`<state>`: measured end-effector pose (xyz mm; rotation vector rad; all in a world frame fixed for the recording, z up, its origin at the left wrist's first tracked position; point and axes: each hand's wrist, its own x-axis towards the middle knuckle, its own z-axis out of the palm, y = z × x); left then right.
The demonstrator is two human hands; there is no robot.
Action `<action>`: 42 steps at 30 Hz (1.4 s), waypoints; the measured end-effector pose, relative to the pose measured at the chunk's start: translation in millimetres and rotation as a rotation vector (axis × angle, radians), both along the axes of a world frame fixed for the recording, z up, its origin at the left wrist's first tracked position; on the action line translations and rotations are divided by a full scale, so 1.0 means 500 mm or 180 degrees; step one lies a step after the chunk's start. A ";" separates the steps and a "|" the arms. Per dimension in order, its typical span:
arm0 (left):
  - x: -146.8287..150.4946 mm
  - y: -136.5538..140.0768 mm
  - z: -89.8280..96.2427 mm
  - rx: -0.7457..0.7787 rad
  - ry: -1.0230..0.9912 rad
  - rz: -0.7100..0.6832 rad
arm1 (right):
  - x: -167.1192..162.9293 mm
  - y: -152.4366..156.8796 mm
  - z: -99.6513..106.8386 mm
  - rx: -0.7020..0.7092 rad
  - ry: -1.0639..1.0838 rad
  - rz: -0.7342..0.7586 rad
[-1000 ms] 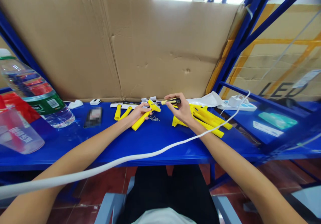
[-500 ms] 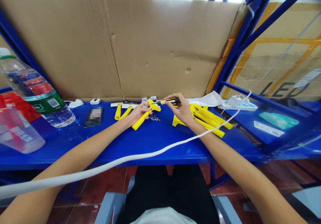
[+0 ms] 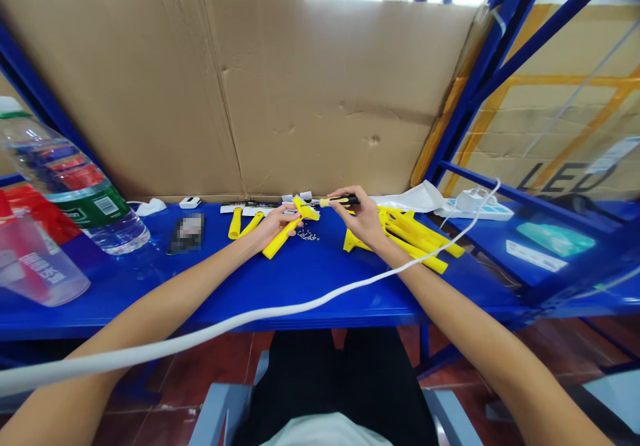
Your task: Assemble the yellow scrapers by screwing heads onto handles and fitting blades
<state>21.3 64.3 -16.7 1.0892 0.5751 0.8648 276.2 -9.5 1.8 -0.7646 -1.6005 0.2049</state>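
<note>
My left hand [image 3: 274,224] is closed round a yellow plastic scraper handle [image 3: 280,240], its wider head pointing up and to the right. In my right hand [image 3: 364,218] is a screwdriver [image 3: 345,200] with a yellow and black grip, held sideways with its shaft toward the handle's head. Whether the tip touches the head is too small to make out. Small screws [image 3: 307,235] lie scattered on the blue table just below the head. Two more yellow handles [image 3: 235,223] rest left of my left hand, and several others [image 3: 417,233] are piled beside my right wrist.
A white cable [image 3: 320,301] crosses in front of both forearms. At left stand a large water bottle [image 3: 95,199] and a clear plastic cup [image 3: 45,266], near a phone [image 3: 186,233]. A power strip [image 3: 483,209] lies at right. Cardboard [image 3: 320,99] walls the table's back.
The screwdriver's grip has turned a little in my right hand. The yellow handle's head has tilted slightly; both hands stay in nearly the same place.
</note>
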 end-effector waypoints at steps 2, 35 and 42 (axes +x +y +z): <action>0.001 0.000 0.000 -0.0008 0.0005 -0.0016 | 0.002 0.000 0.002 -0.0006 0.0028 -0.0015; 0.003 -0.003 -0.002 0.0023 0.0026 0.0043 | -0.002 -0.005 0.002 -0.0149 0.0178 0.0329; 0.003 -0.001 0.000 0.0067 0.0087 0.0077 | -0.005 0.000 0.002 -0.0175 0.0072 0.0167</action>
